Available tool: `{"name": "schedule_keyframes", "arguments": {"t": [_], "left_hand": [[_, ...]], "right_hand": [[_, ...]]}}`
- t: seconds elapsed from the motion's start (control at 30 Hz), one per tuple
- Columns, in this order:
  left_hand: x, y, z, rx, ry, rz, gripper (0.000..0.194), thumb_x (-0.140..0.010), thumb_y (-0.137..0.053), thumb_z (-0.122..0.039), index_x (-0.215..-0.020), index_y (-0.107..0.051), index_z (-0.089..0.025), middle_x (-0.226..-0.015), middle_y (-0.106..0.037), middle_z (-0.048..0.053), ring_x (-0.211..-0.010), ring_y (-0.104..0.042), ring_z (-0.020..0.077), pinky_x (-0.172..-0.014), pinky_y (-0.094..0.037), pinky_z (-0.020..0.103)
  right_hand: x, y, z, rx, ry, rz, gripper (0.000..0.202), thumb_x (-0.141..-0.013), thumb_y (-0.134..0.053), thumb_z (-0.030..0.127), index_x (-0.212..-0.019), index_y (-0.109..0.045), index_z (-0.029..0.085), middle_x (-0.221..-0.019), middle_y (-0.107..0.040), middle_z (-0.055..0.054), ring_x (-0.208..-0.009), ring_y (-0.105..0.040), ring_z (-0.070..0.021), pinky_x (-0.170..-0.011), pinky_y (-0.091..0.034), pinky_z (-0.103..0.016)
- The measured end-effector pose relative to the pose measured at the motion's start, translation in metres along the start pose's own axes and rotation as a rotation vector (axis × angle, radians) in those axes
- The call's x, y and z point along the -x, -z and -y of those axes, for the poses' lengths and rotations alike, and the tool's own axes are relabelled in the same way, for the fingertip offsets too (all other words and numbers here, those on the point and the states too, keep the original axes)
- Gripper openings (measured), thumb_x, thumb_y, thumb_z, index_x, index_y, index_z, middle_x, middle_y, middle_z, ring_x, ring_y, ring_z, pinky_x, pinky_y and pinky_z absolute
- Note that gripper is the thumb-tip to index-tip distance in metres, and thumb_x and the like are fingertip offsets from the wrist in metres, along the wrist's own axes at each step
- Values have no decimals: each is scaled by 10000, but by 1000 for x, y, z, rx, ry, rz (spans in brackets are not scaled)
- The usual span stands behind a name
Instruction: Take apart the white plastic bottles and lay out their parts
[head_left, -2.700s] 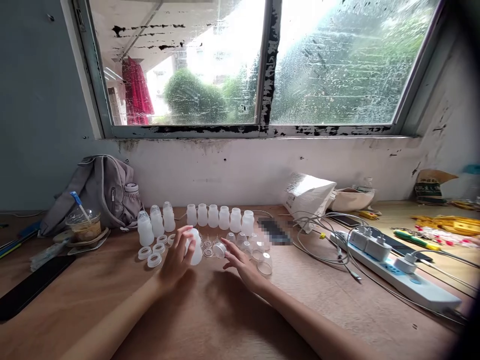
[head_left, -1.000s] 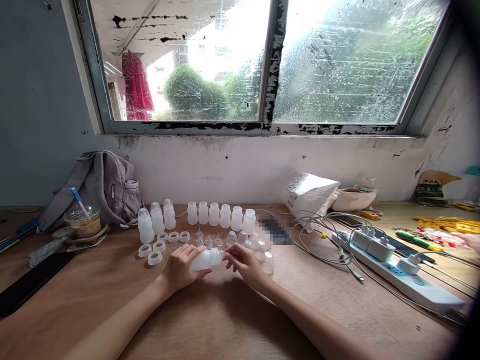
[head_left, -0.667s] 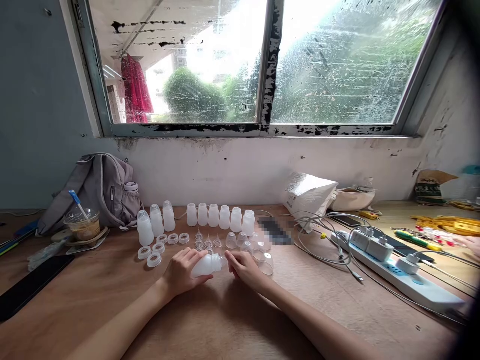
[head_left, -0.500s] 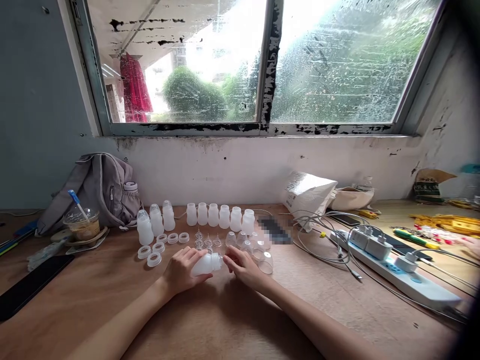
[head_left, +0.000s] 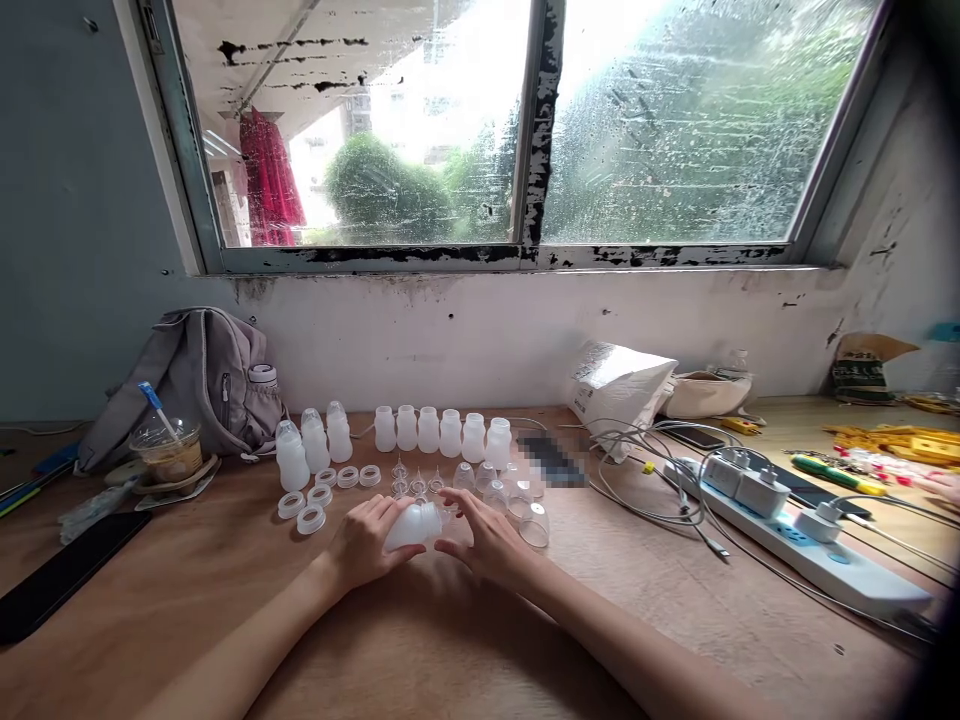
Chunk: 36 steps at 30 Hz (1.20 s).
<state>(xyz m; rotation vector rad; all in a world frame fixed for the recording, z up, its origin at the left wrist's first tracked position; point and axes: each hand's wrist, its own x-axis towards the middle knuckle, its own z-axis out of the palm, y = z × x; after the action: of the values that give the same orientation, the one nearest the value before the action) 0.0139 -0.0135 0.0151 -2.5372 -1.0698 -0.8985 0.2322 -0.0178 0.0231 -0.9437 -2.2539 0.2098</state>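
My left hand (head_left: 366,540) is closed around a frosted white baby bottle (head_left: 407,530), tilted on its side with its neck end to the right. My right hand (head_left: 491,540) is at that end, thumb and fingers spread apart around a clear teat-like tip. Whether its fingertips touch the bottle I cannot tell. Just beyond my hands stand several clear teats (head_left: 418,484). White collar rings (head_left: 310,528) lie to the left, and clear domed caps (head_left: 535,528) to the right.
Behind stand several open bottles (head_left: 450,435) in a row and three capped bottles (head_left: 292,458). A drink cup (head_left: 166,455) and a black phone (head_left: 71,570) are at left. Cables (head_left: 637,490) and a power strip (head_left: 862,575) lie at right. Another person's hand (head_left: 941,485) shows far right.
My right hand's fingers have spread from a closer pinch at the bottle's neck. The neck's bare threads no longer show clearly. My left hand keeps its hold.
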Motion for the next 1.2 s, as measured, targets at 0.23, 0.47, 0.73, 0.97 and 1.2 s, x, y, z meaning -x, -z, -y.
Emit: {"name": "schedule_keyframes", "arguments": {"t": [0.23, 0.47, 0.73, 0.97, 1.2], "left_hand": [[-1, -4, -2, -30, -91, 117, 580, -737, -467, -550, -1175, -413, -172, -892, -575, 62, -790, -544, 198, -695, -454, 320], [1, -10, -4, -85, -129, 153, 547, -761, -435, -538, -1154, -440, -159, -885, -569, 73, -755, -532, 200, -671, -451, 331], [0, -4, -3, -13, -34, 66, 585, -745, -460, -544, -1207, -401, -190, -961, -536, 83, -830, -549, 196, -715, -470, 303], [-1, 3, -1, 50, 70, 110, 502, -794, -423, -489, -1201, -383, -199, -964, -558, 67, -878, -548, 202, -756, -460, 311], [0, 2, 2, 66, 101, 141, 415, -851, -344, -419, -1196, -381, -191, -1004, -576, 72, -912, -544, 198, -782, -448, 318]], "right_hand": [[0, 4, 7, 161, 107, 69, 388, -783, -507, 415, -1090, -472, 180, -934, -581, -86, -845, -511, -221, -752, -377, -351], [0, 8, 11, 204, 103, 167, 383, -775, -484, 453, -1008, -517, 150, -794, -589, -77, -743, -504, -205, -710, -355, -343], [-13, 33, -23, 177, 12, 80, 278, -792, -489, 414, -949, -566, 198, -946, -577, -73, -902, -482, -207, -773, -348, -328], [-12, 46, -62, 447, -225, 97, 203, -762, -524, 259, -952, -588, 224, -954, -613, -70, -962, -472, -245, -782, -305, -379], [-13, 45, -57, 292, -351, 70, 203, -741, -520, 226, -937, -572, 230, -896, -626, -53, -908, -519, -226, -777, -324, -387]]}}
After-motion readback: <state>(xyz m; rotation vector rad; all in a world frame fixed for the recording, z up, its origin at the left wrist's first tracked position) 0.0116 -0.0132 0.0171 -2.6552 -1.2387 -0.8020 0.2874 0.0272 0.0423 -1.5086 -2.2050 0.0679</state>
